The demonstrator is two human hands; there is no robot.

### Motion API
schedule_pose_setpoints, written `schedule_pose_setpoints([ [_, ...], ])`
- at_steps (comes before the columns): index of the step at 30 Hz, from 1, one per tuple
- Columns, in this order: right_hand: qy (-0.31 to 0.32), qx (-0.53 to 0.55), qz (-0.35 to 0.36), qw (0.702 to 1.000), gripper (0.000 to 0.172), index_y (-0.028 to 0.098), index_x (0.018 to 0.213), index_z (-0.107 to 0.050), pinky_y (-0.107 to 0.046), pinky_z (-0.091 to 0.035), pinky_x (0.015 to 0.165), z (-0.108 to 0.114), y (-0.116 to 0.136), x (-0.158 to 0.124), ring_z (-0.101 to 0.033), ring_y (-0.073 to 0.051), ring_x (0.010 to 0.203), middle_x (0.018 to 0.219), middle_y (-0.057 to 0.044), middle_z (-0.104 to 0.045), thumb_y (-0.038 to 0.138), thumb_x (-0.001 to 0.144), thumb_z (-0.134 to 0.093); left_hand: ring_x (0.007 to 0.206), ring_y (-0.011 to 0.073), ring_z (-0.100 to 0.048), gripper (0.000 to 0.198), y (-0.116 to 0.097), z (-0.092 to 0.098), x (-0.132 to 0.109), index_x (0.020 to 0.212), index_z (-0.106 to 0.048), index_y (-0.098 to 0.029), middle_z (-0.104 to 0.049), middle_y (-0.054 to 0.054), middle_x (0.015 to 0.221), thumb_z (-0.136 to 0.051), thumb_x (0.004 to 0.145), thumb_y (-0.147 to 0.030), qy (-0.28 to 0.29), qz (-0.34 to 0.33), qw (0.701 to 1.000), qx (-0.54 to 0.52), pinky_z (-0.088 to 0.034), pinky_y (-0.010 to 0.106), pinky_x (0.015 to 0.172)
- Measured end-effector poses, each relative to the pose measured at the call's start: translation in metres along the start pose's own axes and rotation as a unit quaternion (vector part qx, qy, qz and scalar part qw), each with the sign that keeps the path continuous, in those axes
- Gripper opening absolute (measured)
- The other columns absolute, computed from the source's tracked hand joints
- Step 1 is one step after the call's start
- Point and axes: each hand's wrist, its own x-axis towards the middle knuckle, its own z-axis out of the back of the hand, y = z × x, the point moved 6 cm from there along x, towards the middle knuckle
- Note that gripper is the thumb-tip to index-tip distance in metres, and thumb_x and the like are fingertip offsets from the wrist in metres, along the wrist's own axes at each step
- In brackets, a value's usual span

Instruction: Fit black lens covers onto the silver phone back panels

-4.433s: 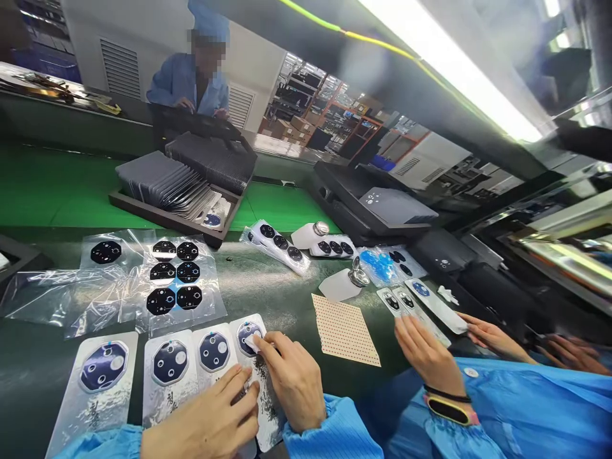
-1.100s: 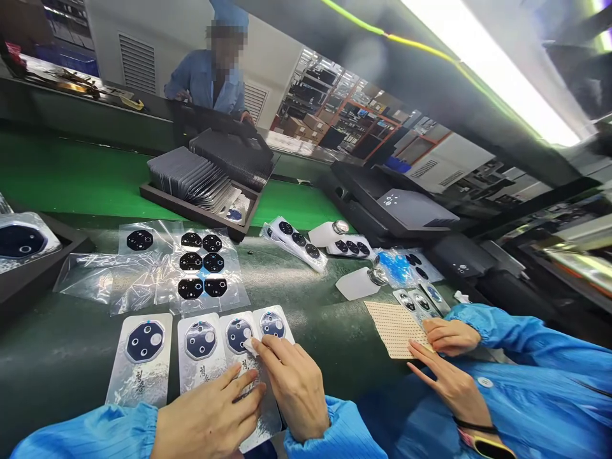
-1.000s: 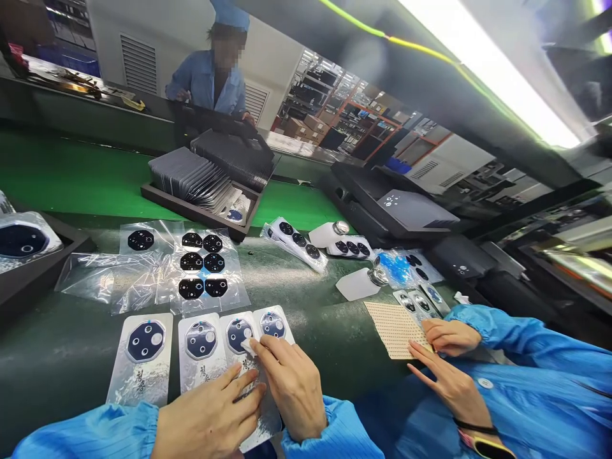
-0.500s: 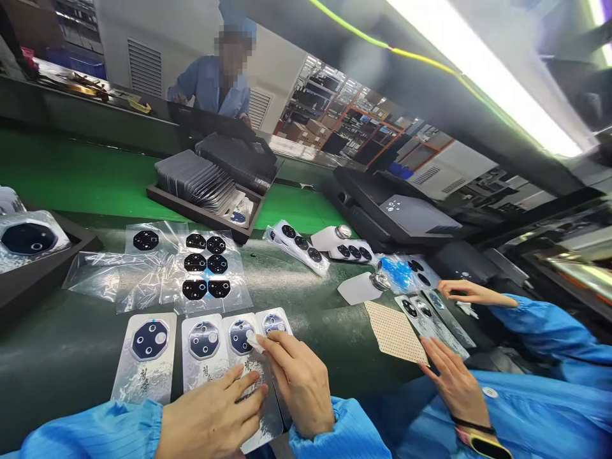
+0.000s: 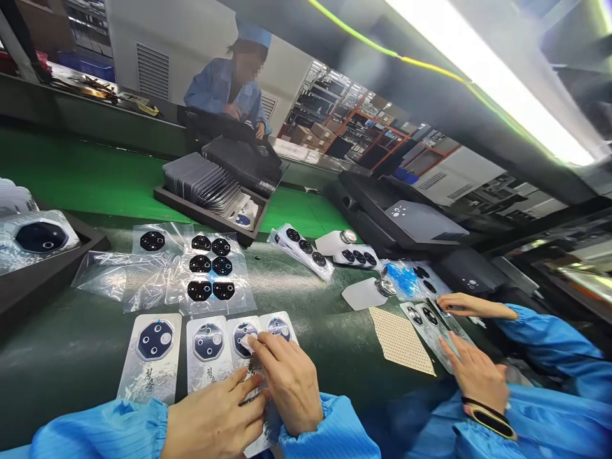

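Observation:
Silver panels with dark octagonal areas lie in a row before me. My left hand (image 5: 217,413) rests with outstretched fingers on the lower part of the third panel (image 5: 237,361). Between the fingertips of my right hand (image 5: 289,381) is a small white wipe (image 5: 247,345), pressed against that panel's octagon. To the left lie a second panel (image 5: 198,376) and a separate leftmost panel (image 5: 128,375). The fourth panel (image 5: 284,317) is partly hidden behind my right hand.
Behind the row, clear film (image 5: 238,264) carries black octagonal stickers. Two white bottles with metal tops stand beyond, the nearer bottle (image 5: 361,294) beside a perforated tan sheet (image 5: 404,344). A black tray (image 5: 179,203) holds stacked panels. At right, a co-worker's hands (image 5: 478,373) handle similar panels.
My right hand and the wipe have shifted slightly leftward over the third panel's octagon. My left hand stays on the panel. The co-worker's near hand has moved off the tan sheet onto a panel.

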Motion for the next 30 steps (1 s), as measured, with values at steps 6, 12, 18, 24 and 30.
schedule_pose_setpoints([
  [6, -0.010, 0.002, 0.006, 1.000, 0.035, 0.014, 0.106, -0.066, -0.032, -0.038, 0.063, 0.0016, -0.0006, 0.0014, -0.057, -0.017, 0.073, 0.091, -0.008, -0.069, 0.015, 0.101, -0.032, 0.127, 0.0295, -0.048, 0.046, 0.0005, -0.0017, -0.0008, 0.116, -0.059, -0.010, -0.058, 0.011, 0.129, -0.052, 0.093, -0.050, 0.004, 0.000, 1.000, -0.003, -0.033, 0.042, 0.111],
  [12, -0.009, 0.004, -0.003, 1.000, 0.031, 0.016, 0.107, -0.066, -0.031, -0.039, 0.063, 0.0009, -0.0005, 0.0008, -0.059, -0.017, 0.074, 0.091, -0.007, -0.068, 0.015, 0.100, -0.036, 0.126, 0.0292, -0.049, 0.047, 0.0011, -0.0004, -0.0007, 0.118, -0.058, -0.010, -0.058, 0.014, 0.129, -0.055, 0.092, -0.048, -0.001, 0.002, 1.000, -0.014, -0.035, 0.043, 0.109],
  [18, -0.009, 0.005, -0.010, 1.000, 0.032, 0.016, 0.107, -0.065, -0.031, -0.039, 0.064, 0.0006, -0.0012, 0.0003, -0.059, -0.017, 0.075, 0.091, -0.007, -0.069, 0.013, 0.100, -0.035, 0.125, 0.0291, -0.050, 0.046, 0.0009, 0.0005, -0.0013, 0.116, -0.059, -0.010, -0.059, 0.013, 0.127, -0.056, 0.091, -0.048, -0.005, 0.001, 1.000, -0.010, -0.034, 0.042, 0.109],
  [24, -0.011, 0.017, -0.013, 1.000, 0.032, 0.015, 0.105, -0.066, -0.031, -0.039, 0.063, 0.0012, -0.0005, 0.0007, -0.058, -0.017, 0.074, 0.090, -0.007, -0.069, 0.015, 0.101, -0.034, 0.127, 0.0295, -0.048, 0.045, 0.0012, -0.0006, -0.0009, 0.115, -0.059, -0.010, -0.058, 0.012, 0.129, -0.056, 0.091, -0.049, 0.000, 0.002, 1.000, -0.008, -0.033, 0.042, 0.111],
  [30, -0.013, 0.028, -0.021, 0.999, 0.032, 0.016, 0.103, -0.067, -0.029, -0.041, 0.064, -0.0011, -0.0039, 0.0007, -0.060, -0.016, 0.074, 0.089, -0.006, -0.069, 0.017, 0.101, -0.035, 0.129, 0.0304, -0.047, 0.045, 0.0007, -0.0019, -0.0018, 0.114, -0.059, -0.010, -0.058, 0.013, 0.130, -0.056, 0.091, -0.048, 0.002, 0.000, 1.000, -0.012, -0.033, 0.043, 0.110],
])
